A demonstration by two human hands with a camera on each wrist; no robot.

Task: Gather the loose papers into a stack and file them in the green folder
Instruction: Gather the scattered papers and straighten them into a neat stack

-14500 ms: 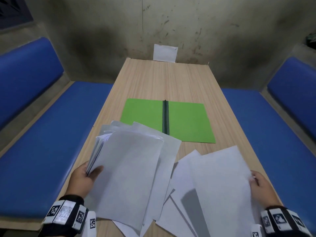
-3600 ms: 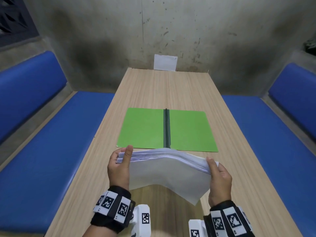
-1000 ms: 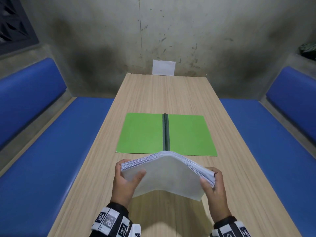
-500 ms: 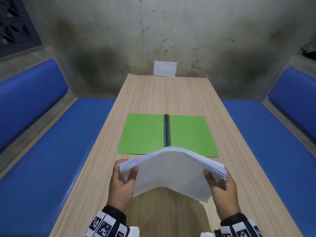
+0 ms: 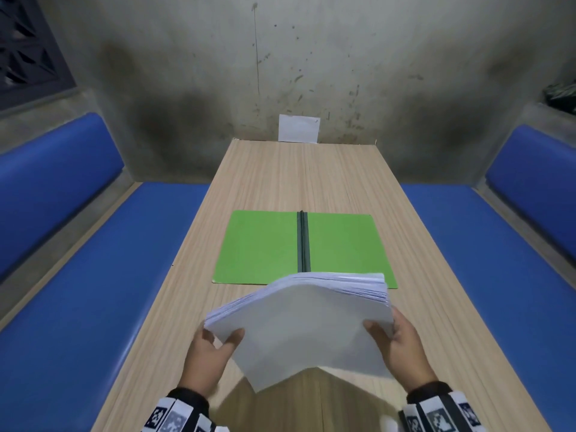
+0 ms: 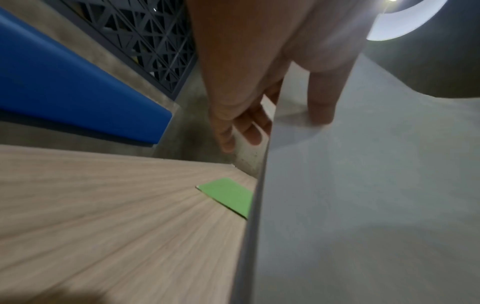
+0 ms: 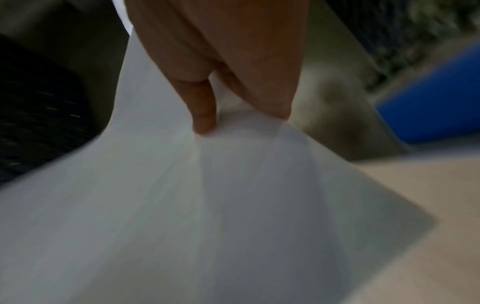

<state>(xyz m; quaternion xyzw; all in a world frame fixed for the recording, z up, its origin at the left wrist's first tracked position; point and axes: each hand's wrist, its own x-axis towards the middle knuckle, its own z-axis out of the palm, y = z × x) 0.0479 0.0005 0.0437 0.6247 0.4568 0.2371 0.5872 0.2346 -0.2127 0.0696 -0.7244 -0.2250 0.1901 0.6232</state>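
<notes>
Papers (image 5: 307, 325) are bowing upward in a stack above the counter (image 5: 296, 179), the left hand (image 5: 209, 353) pinching the 8 o'clock corner, thumb on top, and the right hand (image 5: 397, 344) gripping the 3 o'clock edge; the green folder (image 5: 265, 247) is lying open at 12 o'clock.

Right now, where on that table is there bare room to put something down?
Bare wood lies between the open green folder and the small white card at the wall, and in strips along both folder sides. The near end is crowded: both hands hold the white paper stack above it.
</notes>
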